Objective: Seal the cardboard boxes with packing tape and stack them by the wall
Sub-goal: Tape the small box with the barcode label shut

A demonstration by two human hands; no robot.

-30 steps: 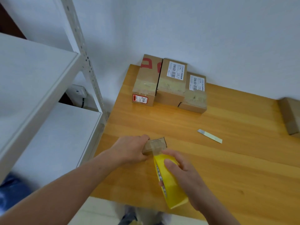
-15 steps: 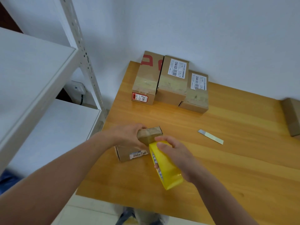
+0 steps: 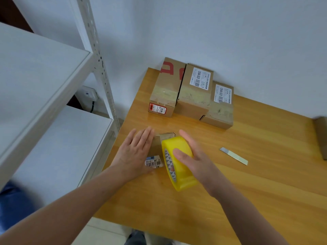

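1. Head view, upper centre: three taped boxes (image 3: 192,101) sit against the wall on the table (image 3: 256,195), apparently finished.
2. Centre: the left hand (image 3: 134,152) lies flat, fingers straight, on the small box (image 3: 157,144). The right hand (image 3: 194,163) grasps the yellow tape roll (image 3: 184,179) touching it.
3. This box looks mid-sealing and unstacked; another box (image 3: 321,137) waits at the right edge.

Small box (image 3: 157,145) largely hidden by left hand (image 3: 134,152) and tape roll (image 3: 180,175), far-right box (image 3: 321,137) cropped
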